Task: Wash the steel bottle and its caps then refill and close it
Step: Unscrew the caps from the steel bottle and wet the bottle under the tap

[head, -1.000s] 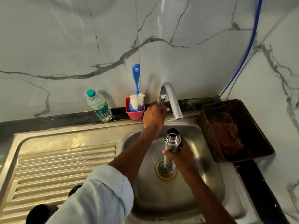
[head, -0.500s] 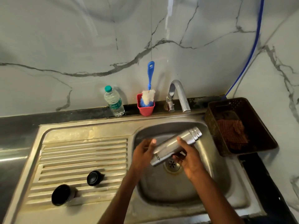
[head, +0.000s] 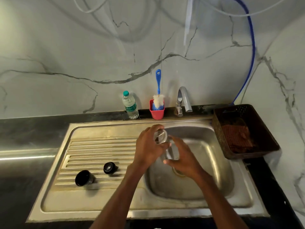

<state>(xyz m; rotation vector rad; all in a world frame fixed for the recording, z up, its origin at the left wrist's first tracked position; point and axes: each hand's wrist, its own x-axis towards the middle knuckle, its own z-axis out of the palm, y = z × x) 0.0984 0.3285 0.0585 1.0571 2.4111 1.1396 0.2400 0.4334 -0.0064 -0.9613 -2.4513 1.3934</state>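
The sink held the washing, which looked only partly done. Over its 10 o'clock corner, the steel bottle blurred, base up toward 11, mouth toward 5. The left hand and right hand both gripped it. Two caps waited unwashed at 9, refilling and closing remained.

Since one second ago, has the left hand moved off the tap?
Yes. The left hand has come down from the tap into the sink basin, now gripping the steel bottle.
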